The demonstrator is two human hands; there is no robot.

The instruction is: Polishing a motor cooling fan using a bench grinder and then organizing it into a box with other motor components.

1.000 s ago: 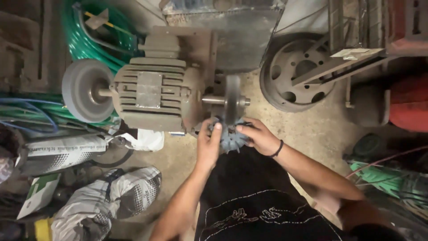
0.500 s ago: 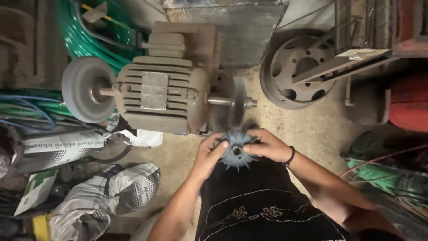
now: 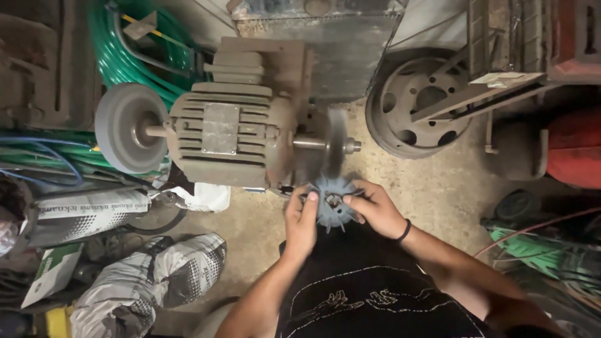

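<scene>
Blue-grey plastic cooling fan (image 3: 333, 201), finned, held in both hands just below the motor's shaft end, clear of the shaft. Left hand (image 3: 302, 220) fingers curled round the fan's left edge, thumb on its face. Right hand (image 3: 375, 209) fingers closed on the right edge, thumb near the hub; black band on that wrist. Electric motor (image 3: 235, 134) lies on its side on the concrete floor (image 3: 432, 188), ribbed grey housing, grinding wheel (image 3: 122, 128) on the left shaft end, bare shaft (image 3: 347, 145) sticking out right past a round end plate. Fan sits just in front of that end, near but not touching as far as I can tell. Green hose (image 3: 116, 56) coiled behind the motor, steel wheel rim (image 3: 419, 106) to the right, printed sacks (image 3: 147, 281) lower left.
</scene>
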